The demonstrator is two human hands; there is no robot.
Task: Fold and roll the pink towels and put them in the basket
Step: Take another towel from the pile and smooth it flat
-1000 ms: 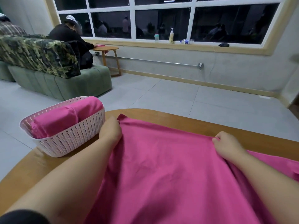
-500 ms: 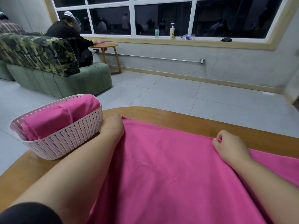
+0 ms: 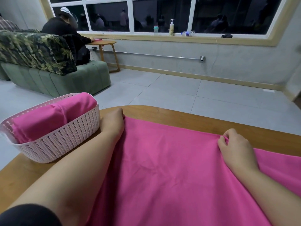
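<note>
On the worktop (image 3: 187, 118) a pink towel (image 3: 162, 168) lies spread flat, its far edge now drawn straight across the wood; a second ago that edge rose to a peak at the far left corner, so the pull has squared the cloth and, I judge, readied it for the first fold. At that far left corner rests the left hand (image 3: 112, 123), fingers curled down over the corner; whether it pinches the cloth I cannot tell. Further right, the right hand (image 3: 234, 147) pinches the far edge between thumb and fingers. Smooth but for faint creases near the middle, the towel runs off the near and right sides. Just left of the left hand stands the basket (image 3: 53, 144), holding rolled towels (image 3: 53, 116).
</note>
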